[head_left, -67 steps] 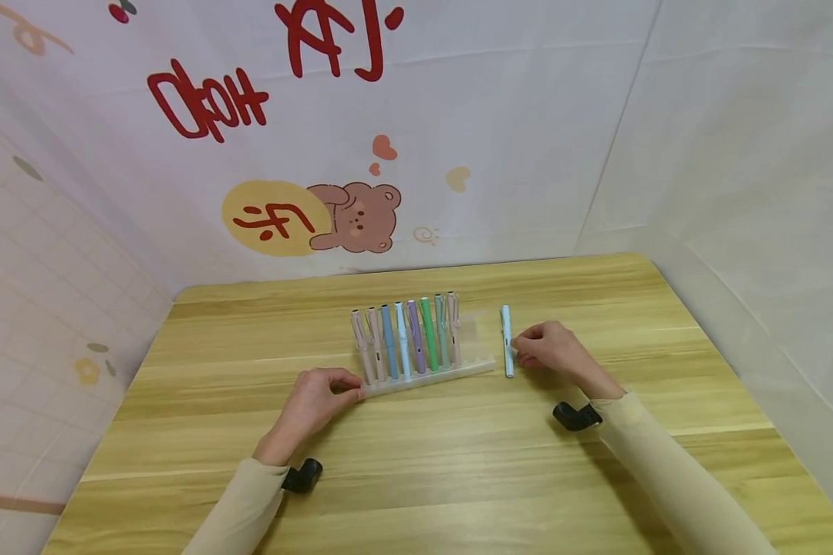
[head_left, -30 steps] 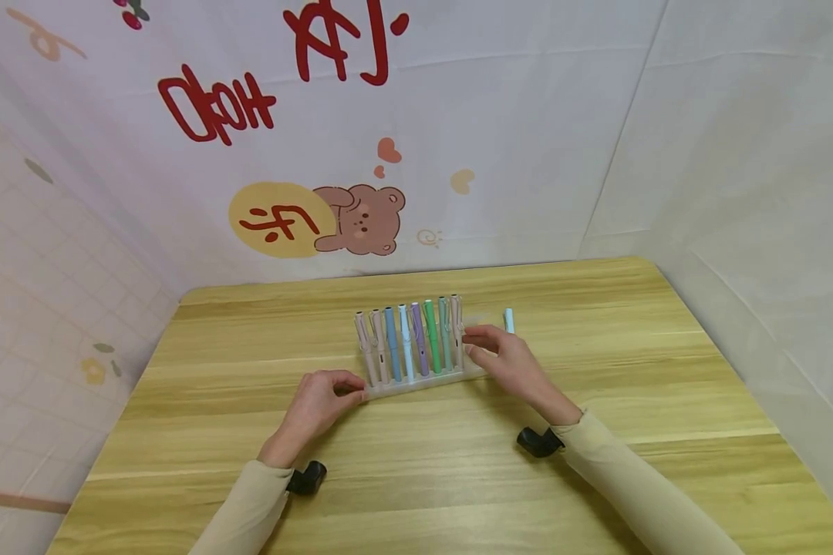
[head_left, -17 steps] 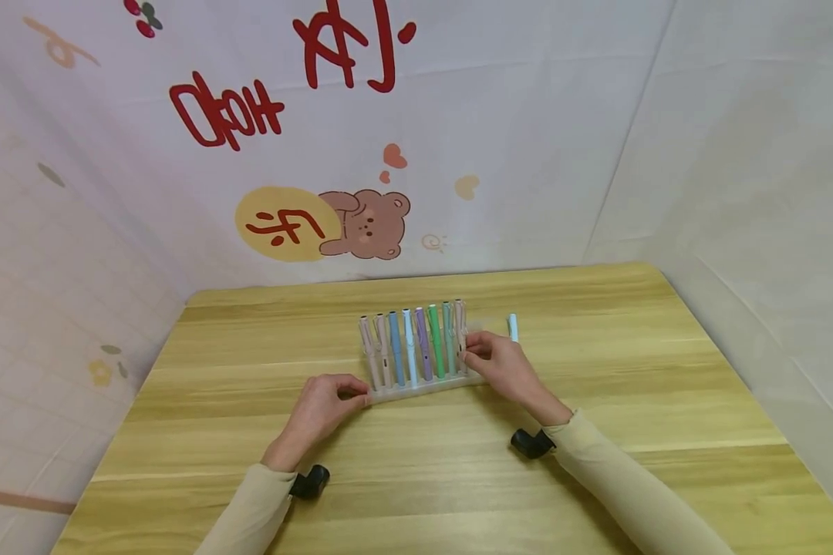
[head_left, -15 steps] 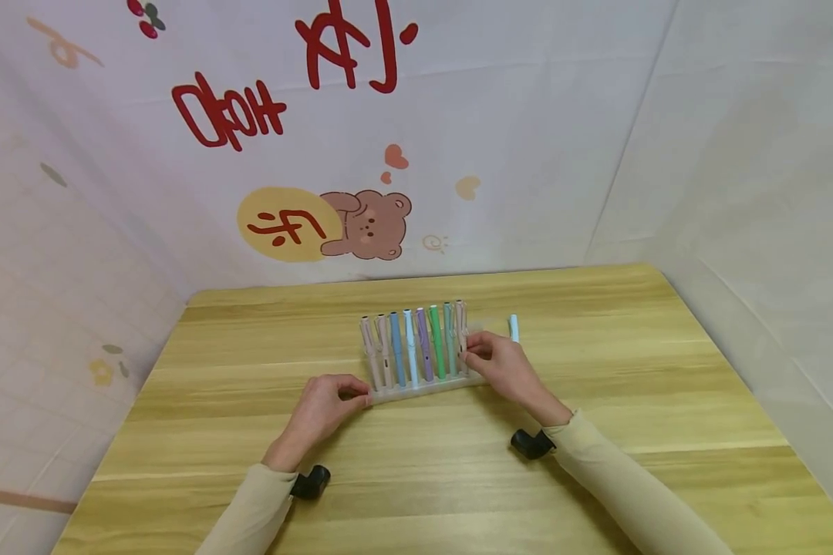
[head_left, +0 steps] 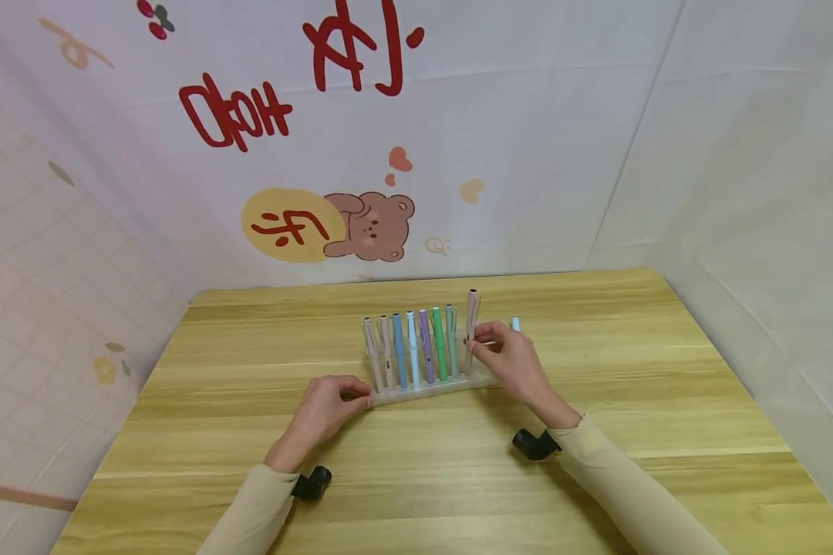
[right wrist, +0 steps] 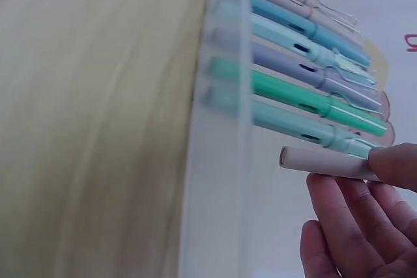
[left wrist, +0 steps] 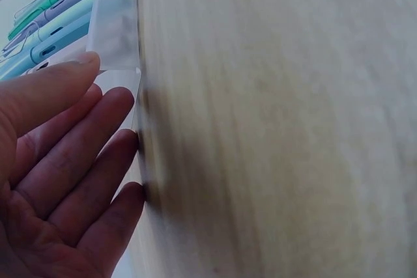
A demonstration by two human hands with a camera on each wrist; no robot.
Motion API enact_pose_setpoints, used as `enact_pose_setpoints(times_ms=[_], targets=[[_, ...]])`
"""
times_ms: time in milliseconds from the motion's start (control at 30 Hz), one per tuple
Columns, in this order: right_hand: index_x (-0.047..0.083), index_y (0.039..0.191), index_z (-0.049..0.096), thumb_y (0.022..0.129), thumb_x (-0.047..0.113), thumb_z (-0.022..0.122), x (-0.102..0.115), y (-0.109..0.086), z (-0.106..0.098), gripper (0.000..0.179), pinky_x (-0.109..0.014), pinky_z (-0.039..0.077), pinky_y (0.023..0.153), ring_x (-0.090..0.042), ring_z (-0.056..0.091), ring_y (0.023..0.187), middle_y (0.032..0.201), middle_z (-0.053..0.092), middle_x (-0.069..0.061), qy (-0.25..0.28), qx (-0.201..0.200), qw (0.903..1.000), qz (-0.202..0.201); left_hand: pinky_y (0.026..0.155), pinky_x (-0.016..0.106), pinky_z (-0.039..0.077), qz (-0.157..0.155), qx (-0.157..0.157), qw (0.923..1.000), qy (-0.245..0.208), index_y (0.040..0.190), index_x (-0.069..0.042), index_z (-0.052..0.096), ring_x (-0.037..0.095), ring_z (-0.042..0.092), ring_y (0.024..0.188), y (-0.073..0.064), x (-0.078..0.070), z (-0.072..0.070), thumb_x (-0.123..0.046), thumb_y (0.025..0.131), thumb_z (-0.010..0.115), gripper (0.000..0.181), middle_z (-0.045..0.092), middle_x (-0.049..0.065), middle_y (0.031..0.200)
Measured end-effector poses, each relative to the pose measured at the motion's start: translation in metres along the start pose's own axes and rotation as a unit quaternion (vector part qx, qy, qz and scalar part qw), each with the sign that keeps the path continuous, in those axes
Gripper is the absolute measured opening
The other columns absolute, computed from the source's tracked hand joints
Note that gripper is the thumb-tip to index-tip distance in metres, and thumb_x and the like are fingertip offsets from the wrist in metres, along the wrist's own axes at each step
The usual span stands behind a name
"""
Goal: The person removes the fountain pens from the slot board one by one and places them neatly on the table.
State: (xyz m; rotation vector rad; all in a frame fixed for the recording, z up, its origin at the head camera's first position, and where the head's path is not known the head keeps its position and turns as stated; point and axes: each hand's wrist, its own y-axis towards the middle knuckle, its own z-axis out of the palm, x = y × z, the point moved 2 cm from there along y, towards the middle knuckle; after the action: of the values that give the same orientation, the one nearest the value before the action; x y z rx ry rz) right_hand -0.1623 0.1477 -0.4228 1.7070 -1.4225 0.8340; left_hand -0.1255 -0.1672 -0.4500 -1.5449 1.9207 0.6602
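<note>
So the rack [head_left: 423, 391] is frosted, see-through plastic on a wood-grain table [head_left: 403, 478], with seven smooth, slim pens [head_left: 440, 347] leaning in it, bent wire clips and all. The right hand [head_left: 517, 364] reaches inward, pinching a beige pen [head_left: 472, 307] near-upright, its blunt lower end clear of the base. The left hand [head_left: 326, 405], fingers bent, pinches the rack's left corner.

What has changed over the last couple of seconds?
The right hand has left the light blue pen on the table, moved left, pinched the rightmost pale pink pen and lifted it clear of the stand's base. Unchanged: the left hand at the stand's left end, and the other seven pens in their row.
</note>
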Motion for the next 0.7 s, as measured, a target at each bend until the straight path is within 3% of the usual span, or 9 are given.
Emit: enact_pose_setpoints(times_ms=[367,700], targets=[[0.002,0.114,0.069,0.099,0.017,0.073,0.007,-0.004,-0.017,0.022,-0.044,0.058,0.086,-0.028,0.073,0.096,0.108,0.074,-0.012,0.025,-0.019,0.9995,-0.001,0.084,0.041,0.056,0.005,-0.001,1.0000,0.004,0.093,-0.016,0.082,0.013,0.070,0.090,0.001,0.000,0.000,-0.014,0.089,0.083,0.005,0.077,-0.007,0.092],[0.000,0.115,0.068,0.098,0.022,0.075,0.004,-0.010,-0.039,0.029,-0.022,0.056,0.077,-0.032,0.073,0.095,0.107,0.073,-0.015,0.050,-0.038,0.9980,0.000,0.084,0.041,0.055,0.000,0.001,1.0000,0.008,0.092,-0.017,0.082,0.014,0.070,0.091,0.001,0.000,0.000,-0.014,0.088,0.083,0.005,0.077,-0.007,0.093]])
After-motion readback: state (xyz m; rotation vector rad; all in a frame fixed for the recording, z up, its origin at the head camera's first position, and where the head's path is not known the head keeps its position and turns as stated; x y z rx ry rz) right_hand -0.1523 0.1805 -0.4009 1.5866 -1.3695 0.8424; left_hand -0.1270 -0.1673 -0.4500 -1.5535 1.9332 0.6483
